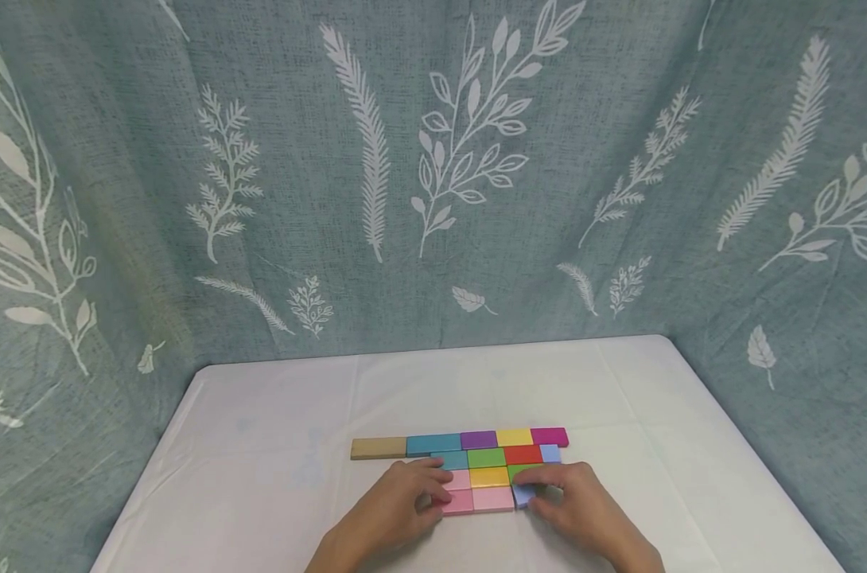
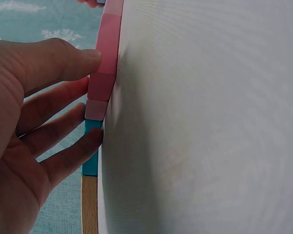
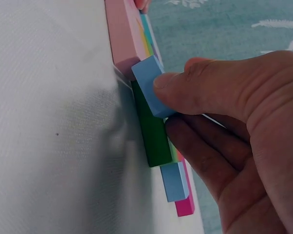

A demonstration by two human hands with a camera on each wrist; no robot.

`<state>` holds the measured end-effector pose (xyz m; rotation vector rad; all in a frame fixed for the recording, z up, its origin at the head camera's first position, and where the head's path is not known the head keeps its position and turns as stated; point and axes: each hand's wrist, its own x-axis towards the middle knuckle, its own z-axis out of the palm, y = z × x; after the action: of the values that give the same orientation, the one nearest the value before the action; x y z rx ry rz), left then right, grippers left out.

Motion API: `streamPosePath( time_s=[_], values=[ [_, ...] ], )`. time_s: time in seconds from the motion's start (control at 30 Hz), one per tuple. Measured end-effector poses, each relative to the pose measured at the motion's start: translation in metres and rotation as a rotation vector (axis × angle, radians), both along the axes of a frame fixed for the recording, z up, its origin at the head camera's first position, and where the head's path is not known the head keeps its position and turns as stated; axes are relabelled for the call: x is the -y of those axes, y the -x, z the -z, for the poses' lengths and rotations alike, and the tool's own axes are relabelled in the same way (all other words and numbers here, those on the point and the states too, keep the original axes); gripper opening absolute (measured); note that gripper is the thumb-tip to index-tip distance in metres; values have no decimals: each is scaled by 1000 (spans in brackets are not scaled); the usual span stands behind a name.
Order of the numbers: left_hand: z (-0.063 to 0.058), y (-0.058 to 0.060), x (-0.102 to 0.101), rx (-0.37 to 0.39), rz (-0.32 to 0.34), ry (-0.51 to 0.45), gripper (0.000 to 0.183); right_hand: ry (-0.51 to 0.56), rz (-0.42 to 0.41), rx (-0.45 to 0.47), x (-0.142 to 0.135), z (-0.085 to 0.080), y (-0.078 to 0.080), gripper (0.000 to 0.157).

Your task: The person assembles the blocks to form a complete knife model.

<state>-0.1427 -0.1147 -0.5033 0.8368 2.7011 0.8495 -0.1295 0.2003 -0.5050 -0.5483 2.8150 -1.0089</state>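
Observation:
Colored blocks lie in several staggered rows on a white-covered table. My right hand (image 1: 580, 505) pinches a small light blue block (image 3: 147, 80) at the right end of the near row. That block is tilted, beside the light pink block (image 1: 492, 499) and in front of a green block (image 3: 152, 131). At the rows' left ends, my left hand (image 1: 394, 505) has its thumb against the dark pink block (image 2: 108, 53), with loosely bent fingers by a paler pink block (image 2: 96, 109) and a teal block (image 2: 90, 163). A yellow block (image 1: 489, 477) sits between the hands.
The far row holds a wooden block (image 1: 379, 448), a blue-teal block (image 1: 433, 444), a purple block (image 1: 479, 439), a yellow block (image 1: 515, 437) and a magenta block (image 1: 550, 436). A red block (image 1: 522, 454) lies nearer. Patterned curtains (image 1: 433, 199) hang around the table (image 1: 276, 414).

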Motion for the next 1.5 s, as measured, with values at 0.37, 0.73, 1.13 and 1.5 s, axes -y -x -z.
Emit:
streamPosePath(
  time_s=[0.37, 0.73, 1.13, 1.5],
  values=[
    [-1, -1, 1, 6, -4, -3, 17, -62, -50, -4, 3, 0, 1, 36],
    [0, -2, 1, 5, -11, -6, 16, -147, -74, -83, 9, 3, 2, 35],
    [0, 0, 1, 24, -16, 0, 16, -148, -65, -67, 12, 3, 2, 33],
    [3, 2, 0, -57, 37, 40, 15, -117, -65, -76, 13, 3, 4, 32]
  ],
)
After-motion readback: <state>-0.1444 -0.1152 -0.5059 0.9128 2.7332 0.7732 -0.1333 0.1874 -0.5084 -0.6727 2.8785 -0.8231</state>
